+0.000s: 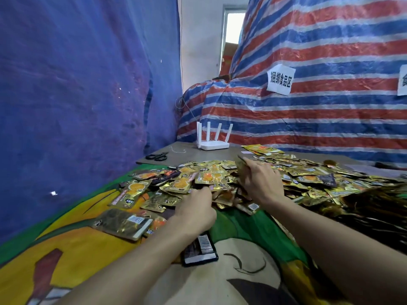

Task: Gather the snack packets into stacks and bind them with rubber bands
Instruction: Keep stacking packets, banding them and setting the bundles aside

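Right grip [259, 183] is raised over the heap, back of the hand up, fingers and thumb curled round a small upright stack [241, 167] of packets. Left grip [196, 209] sits lower and nearer, knuckles up, fingertips tucked into the near edge of the loose snack packets [308, 179]; whether it pinches one cannot be told. A flat gold stack [123, 223] lies left of the left grip, and a dark stack [199, 249] is partly hidden under its wrist. Beyond both grips are scissors [156, 156] and a white router [212, 139] on the bare worktop [193, 154], backed by a striped tarp [330, 119].
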The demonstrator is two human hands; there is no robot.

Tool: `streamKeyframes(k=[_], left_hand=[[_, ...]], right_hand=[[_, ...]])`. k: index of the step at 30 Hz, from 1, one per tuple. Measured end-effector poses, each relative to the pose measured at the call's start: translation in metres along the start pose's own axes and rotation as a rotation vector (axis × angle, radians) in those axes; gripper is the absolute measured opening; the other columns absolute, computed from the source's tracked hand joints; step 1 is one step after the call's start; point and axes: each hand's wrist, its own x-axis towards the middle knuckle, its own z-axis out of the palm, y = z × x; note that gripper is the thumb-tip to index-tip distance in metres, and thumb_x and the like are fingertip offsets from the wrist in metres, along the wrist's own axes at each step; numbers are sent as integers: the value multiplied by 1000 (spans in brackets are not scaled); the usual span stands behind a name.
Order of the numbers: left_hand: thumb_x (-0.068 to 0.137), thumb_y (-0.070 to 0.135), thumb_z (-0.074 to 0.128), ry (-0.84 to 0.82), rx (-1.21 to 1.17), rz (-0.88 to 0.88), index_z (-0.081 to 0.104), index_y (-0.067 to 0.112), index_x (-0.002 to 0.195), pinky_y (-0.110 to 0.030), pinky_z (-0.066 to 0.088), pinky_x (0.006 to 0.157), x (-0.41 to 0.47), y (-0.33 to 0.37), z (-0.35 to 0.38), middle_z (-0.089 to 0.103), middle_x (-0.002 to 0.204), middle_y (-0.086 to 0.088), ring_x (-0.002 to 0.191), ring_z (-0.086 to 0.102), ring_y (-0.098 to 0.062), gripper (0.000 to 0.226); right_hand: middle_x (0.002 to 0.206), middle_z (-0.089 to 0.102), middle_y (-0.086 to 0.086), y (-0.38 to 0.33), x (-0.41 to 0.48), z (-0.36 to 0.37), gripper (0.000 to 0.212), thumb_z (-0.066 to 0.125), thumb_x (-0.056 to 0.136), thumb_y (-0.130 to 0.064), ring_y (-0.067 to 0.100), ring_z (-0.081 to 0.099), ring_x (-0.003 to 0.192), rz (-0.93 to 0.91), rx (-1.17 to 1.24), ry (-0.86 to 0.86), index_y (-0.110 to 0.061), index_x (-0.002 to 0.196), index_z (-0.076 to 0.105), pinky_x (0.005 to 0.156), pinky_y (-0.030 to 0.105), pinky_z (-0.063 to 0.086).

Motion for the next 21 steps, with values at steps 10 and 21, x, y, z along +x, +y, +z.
streamKeyframes(k=[10,21], left_hand=[[99,16,54,327,-912,-256,45,18,66,-22,36,42,-5,30,-9,42,53,6,41,44,-6,35],[70,-20,55,98,-1496,-381,53,-10,126,-44,56,79,-25,67,16,64,85,-22,85,62,-36,57]], right_hand=[[88,63,3,-11,-37,-67,29,35,105,-31,11,53,72,37,697,253,-21,93,60,63,33,48],[96,63,11,-27,-109,-63,36,41,105,-42,26,61,86,533,968,141,-19,82,58,85,52,53]])
